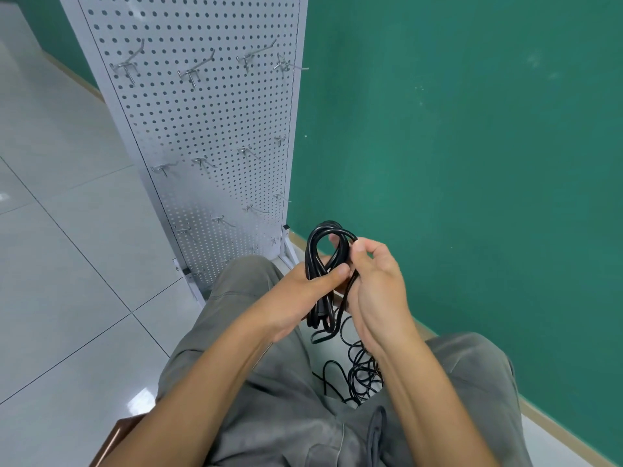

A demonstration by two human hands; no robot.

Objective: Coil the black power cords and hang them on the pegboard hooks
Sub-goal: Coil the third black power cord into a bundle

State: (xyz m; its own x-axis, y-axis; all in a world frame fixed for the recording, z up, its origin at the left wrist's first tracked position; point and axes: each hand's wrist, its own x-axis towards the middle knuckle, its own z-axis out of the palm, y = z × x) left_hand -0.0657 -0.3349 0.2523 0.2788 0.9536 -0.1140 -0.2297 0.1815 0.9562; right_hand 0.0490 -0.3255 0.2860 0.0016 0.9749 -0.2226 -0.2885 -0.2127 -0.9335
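Observation:
A black power cord is folded into several loops that stand up between both hands. My left hand grips the bundle at its middle, thumb laid across the strands. My right hand pinches a strand at the loop's right side. The plug end hangs just below my left hand. More black cords lie tangled on the floor between my knees. The white pegboard stands ahead on the left with several bare metal hooks.
A green wall runs along the right, meeting the floor at a pale skirting. Glossy white floor tiles spread to the left. My grey-trousered legs fill the lower frame. A brown seat edge shows at the bottom left.

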